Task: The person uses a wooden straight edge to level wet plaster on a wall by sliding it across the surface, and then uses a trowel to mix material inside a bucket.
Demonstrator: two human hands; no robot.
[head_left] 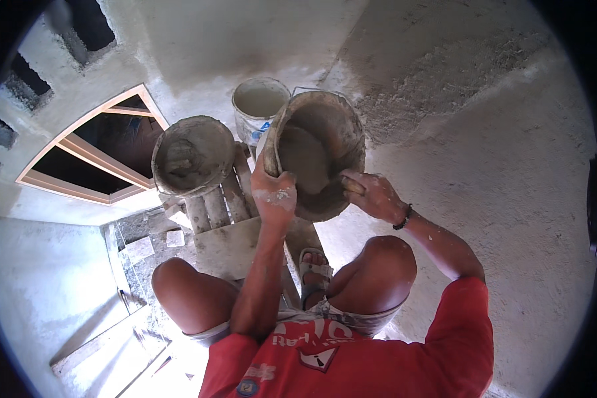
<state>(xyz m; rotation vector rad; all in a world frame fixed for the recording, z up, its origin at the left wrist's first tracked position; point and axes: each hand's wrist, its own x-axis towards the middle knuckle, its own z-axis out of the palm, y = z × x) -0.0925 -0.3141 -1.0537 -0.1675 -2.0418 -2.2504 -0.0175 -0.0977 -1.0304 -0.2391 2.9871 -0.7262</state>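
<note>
A mortar-crusted bucket (351,126) faces me with its mouth, and wet grey mix (303,156) shows inside. My left hand (274,194) is closed on its left rim, thumb on the inner side and fingers outside. At the right rim, my right hand (376,198) grips a short wooden-handled tool (353,186). The working end reaches into the bucket and cannot be made out clearly. Pale dried mortar spots both hands. Left of this bucket stands a wide mortar tub (227,162) with a lump of grey mortar (181,159) in it.
Behind stands a white bucket (249,126). Wooden planks (213,207) carry the containers, with a board (229,249) before my knees. A wood-framed window opening (79,147) is at the left. Partly rough plastered wall (444,86) rises at the right. My sandalled foot (316,270) rests below.
</note>
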